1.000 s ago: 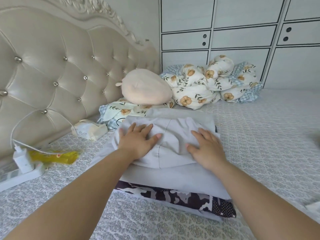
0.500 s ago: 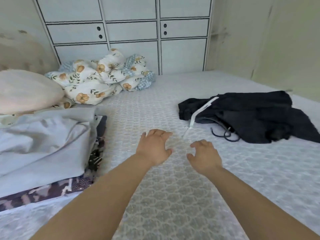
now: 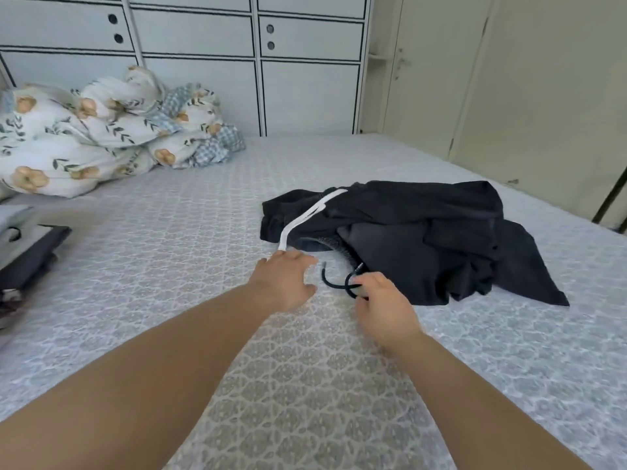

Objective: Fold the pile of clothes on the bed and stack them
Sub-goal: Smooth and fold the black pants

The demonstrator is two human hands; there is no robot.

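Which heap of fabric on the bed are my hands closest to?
The black clothes pile with the white stripe, right by both hands; the floral bedding lies far back by the cabinets.

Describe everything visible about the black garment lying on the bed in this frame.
The black garment is a crumpled, unfolded heap of soft dark fabric on the patterned bed cover, right of centre. A white stripe runs down its near-left edge, and a black drawstring loops out from a ribbed waistband onto the cover. The left hand, fingers spread, reaches the stripe's lower end; whether it touches is unclear. The right hand is at the drawstring loop, its grip unclear. Layers overlap, so its type stays uncertain.
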